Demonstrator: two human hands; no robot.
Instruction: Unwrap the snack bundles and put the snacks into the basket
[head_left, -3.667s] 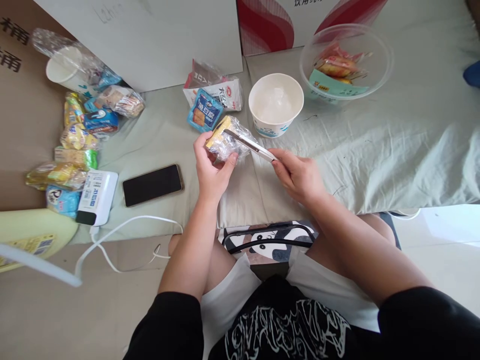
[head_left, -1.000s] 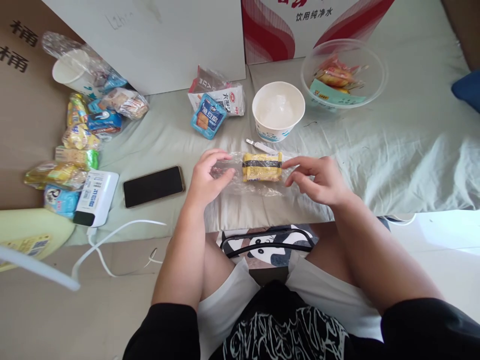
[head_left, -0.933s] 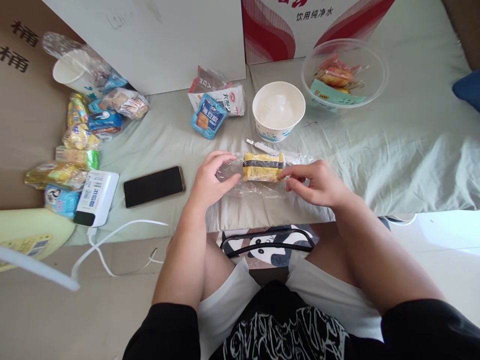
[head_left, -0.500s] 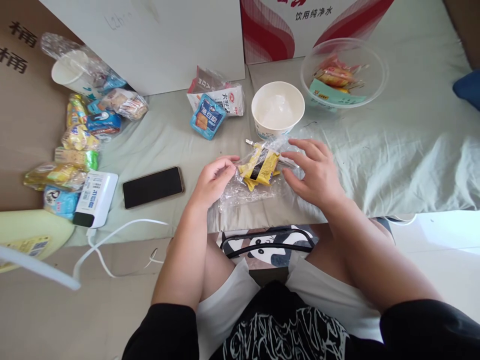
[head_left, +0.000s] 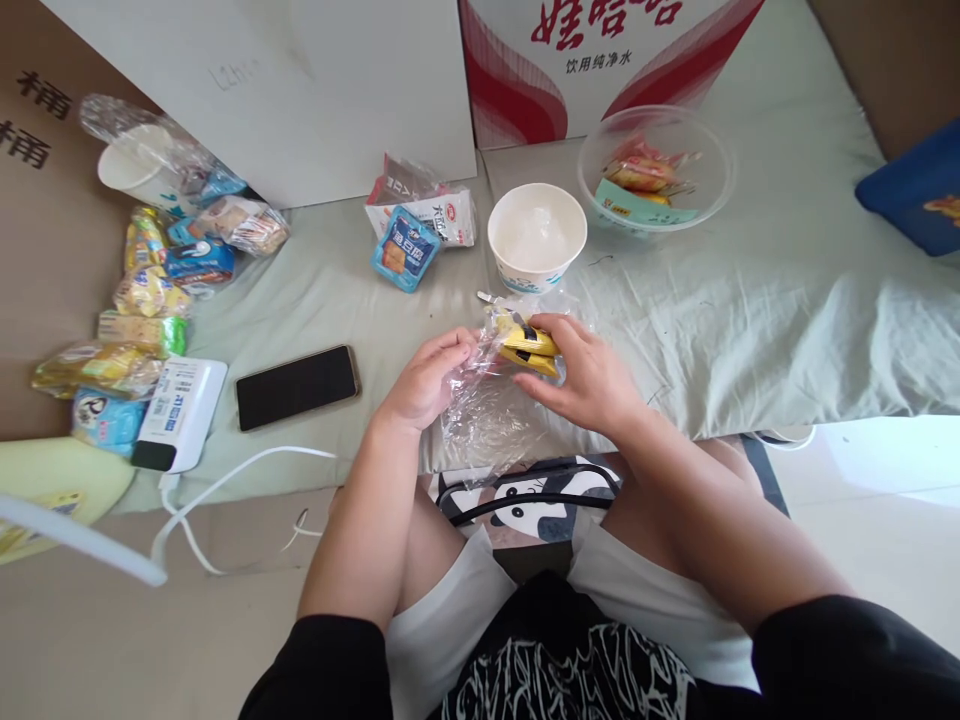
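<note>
Fingers of the right hand [head_left: 592, 385] pinch the yellow snack [head_left: 529, 348], left hand [head_left: 426, 385] gripping its clear wrapper [head_left: 487, 420] (loose, slippery) — it could squirt free.

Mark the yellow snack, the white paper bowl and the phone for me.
yellow snack [head_left: 529, 348], head view, on its yellow side below the fingers.
white paper bowl [head_left: 504, 232], head view, on its near-left rim.
phone [head_left: 297, 386], head view, middle of the dark screen.

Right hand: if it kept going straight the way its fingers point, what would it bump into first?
The right hand points up-left and already grips the yellow snack. Past that, probably the left hand, though depth is unclear.
</note>
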